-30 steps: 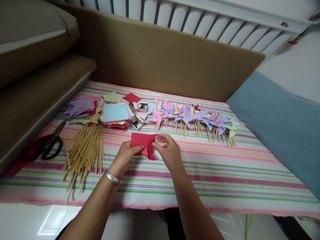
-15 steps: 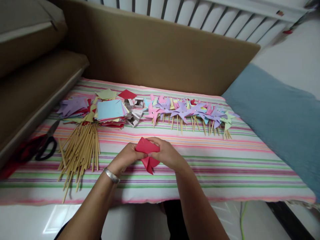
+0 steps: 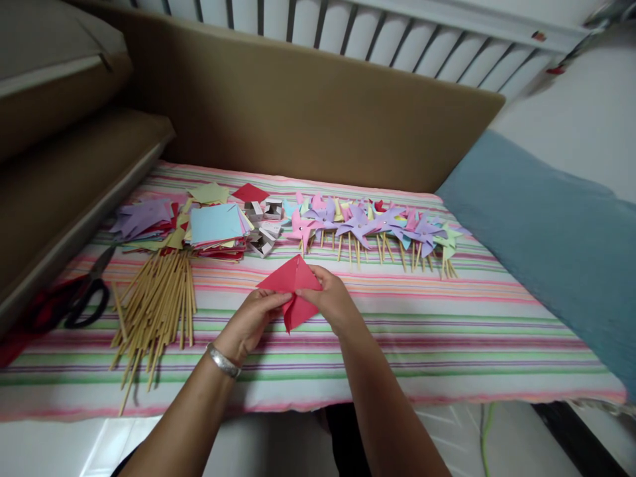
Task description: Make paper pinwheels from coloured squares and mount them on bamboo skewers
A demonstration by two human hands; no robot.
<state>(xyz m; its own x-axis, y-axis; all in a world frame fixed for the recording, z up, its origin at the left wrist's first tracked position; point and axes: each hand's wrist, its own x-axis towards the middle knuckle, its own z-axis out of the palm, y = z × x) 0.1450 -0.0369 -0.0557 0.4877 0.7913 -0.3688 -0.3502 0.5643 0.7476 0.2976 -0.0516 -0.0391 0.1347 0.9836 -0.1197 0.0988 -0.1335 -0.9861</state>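
A red sheet of paper (image 3: 291, 275), slit from its lower corner, is held between both hands above the striped cloth (image 3: 397, 344). My left hand (image 3: 256, 315), with a silver bangle at the wrist, pinches its left side, thumb on top. On the right side my right hand (image 3: 330, 298) grips the sheet, its thumb pressing near the middle and its fingers behind. Beyond the hands lie a stack of coloured paper squares (image 3: 216, 224) and several small white boxes (image 3: 265, 237).
Finished paper pinwheels (image 3: 360, 224) on sticks lie in a row at the back. Left are loose wooden sticks (image 3: 159, 298), black-handled scissors (image 3: 92, 291) and cut paper shapes (image 3: 142, 218). A brown board (image 3: 308, 112) stands behind, and a blue-grey cover (image 3: 527, 245) lies at right.
The red paper has opened out flatter, its folded flap no longer bunched under the thumbs. My right thumb has shifted slightly. The view has moved a little.
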